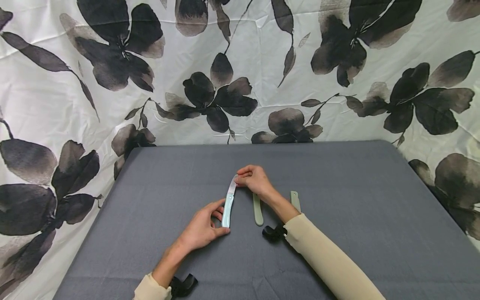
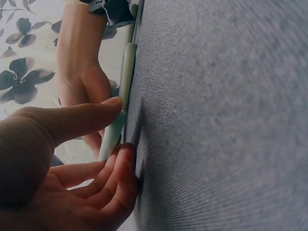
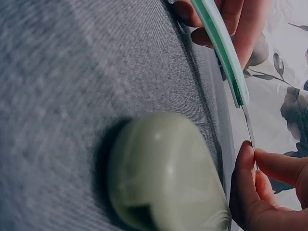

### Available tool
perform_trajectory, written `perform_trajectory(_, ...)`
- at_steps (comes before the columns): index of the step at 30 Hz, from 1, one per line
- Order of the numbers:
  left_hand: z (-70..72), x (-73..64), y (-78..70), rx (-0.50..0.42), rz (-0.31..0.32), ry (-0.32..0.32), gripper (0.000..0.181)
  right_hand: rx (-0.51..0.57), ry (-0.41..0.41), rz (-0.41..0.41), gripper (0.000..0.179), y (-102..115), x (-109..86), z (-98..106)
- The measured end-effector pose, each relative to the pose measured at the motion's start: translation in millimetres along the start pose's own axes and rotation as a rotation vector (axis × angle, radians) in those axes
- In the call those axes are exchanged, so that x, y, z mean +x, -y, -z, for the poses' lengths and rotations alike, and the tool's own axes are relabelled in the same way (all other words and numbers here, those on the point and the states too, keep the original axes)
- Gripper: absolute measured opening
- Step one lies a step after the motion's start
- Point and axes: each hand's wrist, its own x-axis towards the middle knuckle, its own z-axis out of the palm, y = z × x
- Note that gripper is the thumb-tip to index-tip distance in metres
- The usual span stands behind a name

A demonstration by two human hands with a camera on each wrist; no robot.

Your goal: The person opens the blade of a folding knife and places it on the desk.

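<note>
While both hands hold a single folding knife [image 1: 226, 213] above the middle of the bench [image 1: 356, 187], each applies its grip to a different part. The left hand [image 1: 201, 225] grasps the pale blue handle, its thumb at the near end and its fingers along the left side. The right hand [image 1: 256, 179] pinches the far end of the blade [image 1: 231, 186] between thumb and fingertips. The blade stands out from the handle and points away from the person, tilted slightly to the right. Just right of the knife, a pale green handle [image 1: 258, 210] lies on the bench, its far end hidden by the right hand. A second green handle [image 1: 295, 201] lies farther right, partly covered by the right forearm. In the right wrist view, a rounded green end looms blurred in the foreground; which of the two it belongs to cannot be told. A black device [image 1: 184, 286] sits at each wrist, beside a cream sleeve [image 1: 333, 260]. Behind the bench hangs a white floral cloth [image 1: 270, 98].
</note>
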Motion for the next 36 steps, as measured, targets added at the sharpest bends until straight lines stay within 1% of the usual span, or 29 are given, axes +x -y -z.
perform_trajectory(2,-0.6,-0.1,0.1,0.045,-0.01,-0.02,0.079,-0.028,-0.005,0.017,0.025,-0.4,0.5,-1.5)
perform_trajectory(4,-1.2,0.0,-0.6,0.087,-0.016,-0.04,0.077,-0.085,-0.013,0.038,0.024,0.3,1.0,-2.9)
perform_trajectory(7,-1.8,-0.2,-1.4,0.138,-0.018,-0.059,0.074,-0.251,-0.034,0.081,0.022,2.7,0.6,-3.9)
perform_trajectory(11,-2.1,0.2,-2.0,0.157,-0.005,-0.065,0.071,-0.467,-0.04,0.126,0.021,4.6,0.6,-3.1)
perform_trajectory(12,-2.1,0.4,-2.1,0.16,0.0,-0.067,0.071,-0.504,-0.035,0.133,0.021,4.5,0.7,-2.4)
perform_trajectory(15,-2.2,1.2,-1.8,0.173,0.009,-0.069,0.071,-0.565,-0.013,0.138,0.021,4.5,1.0,0.0)
perform_trajectory(21,-2.0,2.9,0.2,0.183,0.025,-0.058,0.07,-0.612,0.06,0.126,0.026,5.8,3.2,3.6)
perform_trajectory(28,0.2,4.1,-0.3,0.187,0.053,-0.019,0.071,-0.673,0.14,0.109,0.034,6.0,3.3,5.5)
perform_trajectory(30,0.8,3.4,-1.5,0.188,0.071,-0.012,0.074,-0.659,0.158,0.109,0.037,6.7,3.2,6.5)
perform_trajectory(32,1.0,3.0,-2.2,0.182,0.089,-0.007,0.078,-0.622,0.17,0.101,0.039,8.5,2.2,8.3)
perform_trajectory(33,1.0,3.2,-2.6,0.177,0.106,-0.005,0.081,-0.604,0.171,0.096,0.039,9.6,1.3,9.3)
perform_trajectory(36,0.1,3.8,-2.8,0.164,0.119,-0.019,0.086,-0.565,0.155,0.066,0.036,12.1,-2.4,12.8)
